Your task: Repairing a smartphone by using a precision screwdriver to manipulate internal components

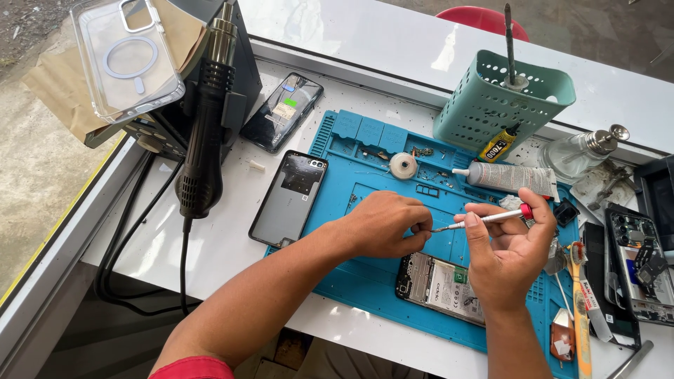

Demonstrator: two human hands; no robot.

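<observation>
Your screwdriver [491,217], a slim silver one with a red collar near the top, lies almost level above the blue repair mat [365,281], its tip pointing left into your left hand [385,224]. Your right hand [507,254] pinches the shaft between thumb and fingertips, palm turned up toward you. Your left hand is curled, its fingertips pressed together right at the tip of the driver, pinching something too small to make out; a screw or a bit seems likely, but the picture does not settle it.

Just below both hands the opened phone [444,288] lies flat on the mat near its front edge, its inner board and shielding showing. By my reading you are at the stage of seating a tiny part on the driver tip, with the phone's inside waiting underneath. What follows would call for a steady, level tip and a soft pinch, since anything that small could drop among the mat's compartments.

To the left, a grey back cover [288,200] rests half on the mat, and another dark phone [282,112] lies beyond it on the white bench. A black hot air gun [207,119] hangs at the far left. Behind your hands are a white glue tube [509,177], a teal tool basket [502,102] and a glass bottle [579,151]. On the right, an orange-handled brush [580,309] lies beside another opened handset [639,267]
</observation>
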